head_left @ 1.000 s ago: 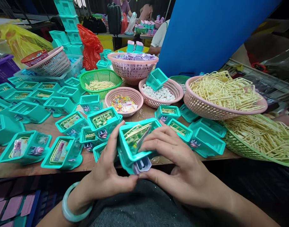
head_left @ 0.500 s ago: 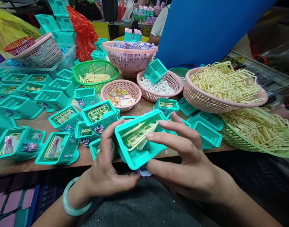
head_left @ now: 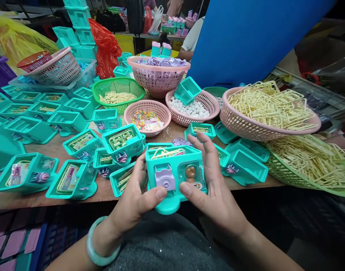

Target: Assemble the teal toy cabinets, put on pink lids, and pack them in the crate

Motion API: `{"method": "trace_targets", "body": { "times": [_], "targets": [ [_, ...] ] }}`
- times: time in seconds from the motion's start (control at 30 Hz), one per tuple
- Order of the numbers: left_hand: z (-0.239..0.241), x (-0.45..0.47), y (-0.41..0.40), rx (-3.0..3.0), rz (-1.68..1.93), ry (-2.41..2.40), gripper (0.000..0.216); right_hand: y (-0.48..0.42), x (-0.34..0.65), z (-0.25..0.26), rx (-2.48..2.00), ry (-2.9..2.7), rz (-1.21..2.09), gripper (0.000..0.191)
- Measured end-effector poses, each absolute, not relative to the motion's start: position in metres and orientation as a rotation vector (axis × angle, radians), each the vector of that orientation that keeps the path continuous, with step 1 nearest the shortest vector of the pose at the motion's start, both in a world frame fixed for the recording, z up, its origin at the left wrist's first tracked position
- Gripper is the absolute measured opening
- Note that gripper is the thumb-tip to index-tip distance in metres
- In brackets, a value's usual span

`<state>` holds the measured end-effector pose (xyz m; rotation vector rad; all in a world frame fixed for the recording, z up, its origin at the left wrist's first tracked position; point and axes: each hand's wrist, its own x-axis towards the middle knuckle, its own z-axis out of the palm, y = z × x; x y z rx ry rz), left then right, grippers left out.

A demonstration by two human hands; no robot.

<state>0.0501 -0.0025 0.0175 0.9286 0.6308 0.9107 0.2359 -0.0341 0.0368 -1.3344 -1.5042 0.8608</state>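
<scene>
Between my two hands I hold a teal plastic toy box (head_left: 175,162), its front turned toward me. A lilac knob piece (head_left: 164,177) sits on the left of that front, and a clear window (head_left: 191,175) with a brown figure behind it on the right. Pale yellow plastic frames (head_left: 164,152) and a printed card show in its open top. My left hand (head_left: 135,199) grips the left side, thumb by the lilac piece. My right hand (head_left: 212,188) grips the right side, thumb at the window's lower edge, with its upper fingers raised behind.
Many similar teal boxes (head_left: 31,128) cover the table's left side. Behind stand a pink basket of lilac parts (head_left: 161,71), a basket of small white pieces (head_left: 192,107) and one of colourful beads (head_left: 147,116). Yellow frames (head_left: 274,101) fill stacked baskets at right. A blue panel (head_left: 251,41) rises behind.
The box has tilted so its front now faces me; before, its open top did. My right fingers have left the opening and now hold the box's right side.
</scene>
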Motion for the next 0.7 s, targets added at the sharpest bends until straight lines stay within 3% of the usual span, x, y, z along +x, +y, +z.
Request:
{"method": "trace_targets", "body": {
  "times": [0.17, 0.37, 0.6, 0.7],
  "targets": [
    [0.016, 0.050, -0.004, 0.981, 0.923, 0.738, 0.080, -0.029, 0.234, 0.037, -1.349, -1.336, 1.127, 0.108],
    [0.005, 0.058, -0.012, 0.970, 1.057, 0.742, 0.085, -0.025, 0.228, 0.037, -1.326, -1.272, 1.058, 0.102],
    [0.004, 0.051, -0.010, 1.191, 1.000, 0.786, 0.095, -0.022, 0.239, 0.047, -1.306, -1.308, 1.170, 0.114],
    [0.000, 0.053, -0.011, 1.310, 1.036, 0.839, 0.093, -0.026, 0.234, 0.047, -1.349, -1.299, 1.108, 0.105]
  ]
}}
